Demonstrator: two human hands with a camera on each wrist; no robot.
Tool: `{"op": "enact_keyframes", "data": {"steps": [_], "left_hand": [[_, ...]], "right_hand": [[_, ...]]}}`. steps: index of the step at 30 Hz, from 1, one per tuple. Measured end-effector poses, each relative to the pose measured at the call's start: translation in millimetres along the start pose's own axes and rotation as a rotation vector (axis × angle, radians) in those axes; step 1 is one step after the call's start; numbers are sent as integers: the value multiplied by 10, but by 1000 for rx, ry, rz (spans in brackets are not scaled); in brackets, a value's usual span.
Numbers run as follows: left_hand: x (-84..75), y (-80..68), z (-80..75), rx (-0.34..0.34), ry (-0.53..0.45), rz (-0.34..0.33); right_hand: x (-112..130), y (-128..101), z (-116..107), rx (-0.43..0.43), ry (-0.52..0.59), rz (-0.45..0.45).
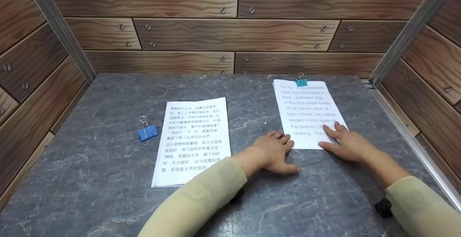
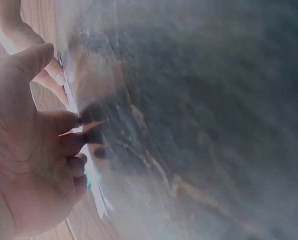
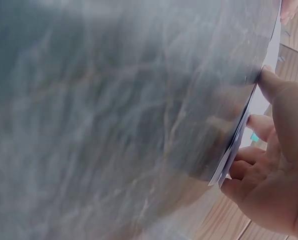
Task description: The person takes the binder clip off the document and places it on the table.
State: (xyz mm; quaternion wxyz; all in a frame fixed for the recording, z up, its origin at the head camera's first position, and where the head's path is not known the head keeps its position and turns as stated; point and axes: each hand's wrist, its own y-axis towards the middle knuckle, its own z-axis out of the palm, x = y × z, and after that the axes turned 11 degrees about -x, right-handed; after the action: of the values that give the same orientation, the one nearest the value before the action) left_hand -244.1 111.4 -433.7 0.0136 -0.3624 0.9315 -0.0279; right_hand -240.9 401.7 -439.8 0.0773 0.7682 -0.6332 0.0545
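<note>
Hands flat, fingers straight: left hand (image 1: 275,150) on table (image 1: 108,193) touching clipped sheets (image 1: 309,114) at near-left corner, right hand (image 1: 344,141) pressing near edge. Teal clip (image 1: 301,81) at far edge. Unclipped stack (image 1: 194,139) w/ blue clip (image 1: 147,132) further left.

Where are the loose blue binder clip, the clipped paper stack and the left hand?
loose blue binder clip (image 1: 147,132): head view, on its blue body.
clipped paper stack (image 1: 306,107): head view, on the printed middle of the top sheet.
left hand (image 1: 275,152): head view, on the back of the hand.
</note>
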Motion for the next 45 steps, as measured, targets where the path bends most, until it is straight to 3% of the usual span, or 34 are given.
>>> {"op": "enact_keyframes", "data": {"steps": [10, 33, 45], "left_hand": [[4, -203, -38, 14, 86, 43], [131, -1046, 54, -22, 127, 102], [112, -1466, 112, -67, 131, 126]], "right_hand": [[208, -119, 39, -14, -9, -13], [917, -416, 151, -35, -44, -81], [1222, -562, 199, -44, -31, -124]]}}
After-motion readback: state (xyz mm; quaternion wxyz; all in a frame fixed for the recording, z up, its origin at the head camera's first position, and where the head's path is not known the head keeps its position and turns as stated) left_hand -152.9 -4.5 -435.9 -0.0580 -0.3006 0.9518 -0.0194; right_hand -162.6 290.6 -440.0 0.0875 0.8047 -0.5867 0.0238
